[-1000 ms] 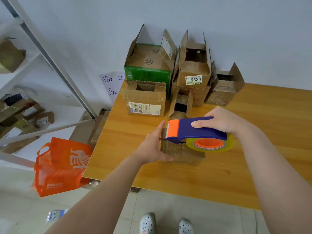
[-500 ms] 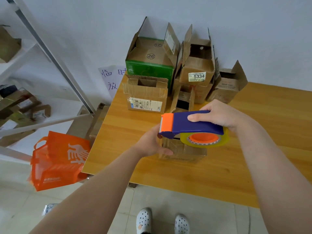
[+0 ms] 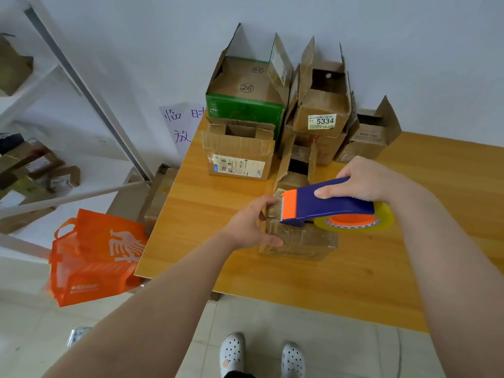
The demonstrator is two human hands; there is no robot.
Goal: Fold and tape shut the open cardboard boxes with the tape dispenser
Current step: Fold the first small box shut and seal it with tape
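White wall backs the scene, with white shelving [image 3: 81,85] at far left holding cardboard parcels. Below it an orange bag [image 3: 92,257] stands on the floor, just beside the corner of the wooden worktop [image 3: 300,282]. A paper sign [image 3: 180,126] with handwritten characters hangs on the wall behind that corner.

At the back of the worktop we see a brown labelled box [image 3: 240,154] with its flaps up, and behind it a green box [image 3: 245,105], also unsealed. Nearer us, our left grip [image 3: 251,227] is curled round the left end of the small box [image 3: 297,241], thumb along its near side. This box lies flat on the worktop, its sides glossy with clear tape. A slim box [image 3: 297,165] stands with raised flaps just behind it.

Over the small box's top sits the tape dispenser [image 3: 327,203], its orange toothed end close to our left fingers; whether it touches the cardboard we cannot tell. Our right grip [image 3: 365,181] is wrapped round its blue handle. Behind stands the box marked 5334 [image 3: 321,110], and right of that a smaller unsealed box [image 3: 371,137].
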